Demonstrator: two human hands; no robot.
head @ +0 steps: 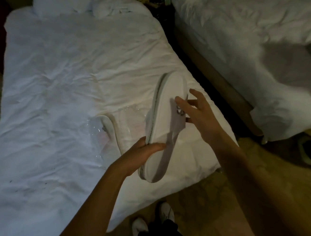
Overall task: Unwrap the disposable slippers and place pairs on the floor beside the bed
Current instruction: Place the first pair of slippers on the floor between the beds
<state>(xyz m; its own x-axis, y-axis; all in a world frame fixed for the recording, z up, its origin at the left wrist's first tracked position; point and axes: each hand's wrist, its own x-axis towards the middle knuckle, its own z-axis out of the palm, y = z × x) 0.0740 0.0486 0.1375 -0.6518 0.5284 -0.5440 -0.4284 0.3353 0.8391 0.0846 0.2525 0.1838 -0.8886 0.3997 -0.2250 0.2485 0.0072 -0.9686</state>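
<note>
Held thing: a flat white cloth disposable slipper point(166, 121), above the white crumpled bed point(61, 68); its long axis runs away from the person.
Left hand point(143, 153): grips its near edge.
Right hand point(198, 112): nearer the strap, fingers spread, just beside it.
Other slipper point(109, 130): lies partly in clear shiny plastic wrap point(95, 137).
Floor point(215, 195): to the right.

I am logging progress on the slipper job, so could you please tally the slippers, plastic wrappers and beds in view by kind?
Slippers: 2, one gripped by the left hand with the right hand at its strap, one on the bed
Plastic wrappers: 1, under the lying slipper
Beds: 2
Total: 5
</note>
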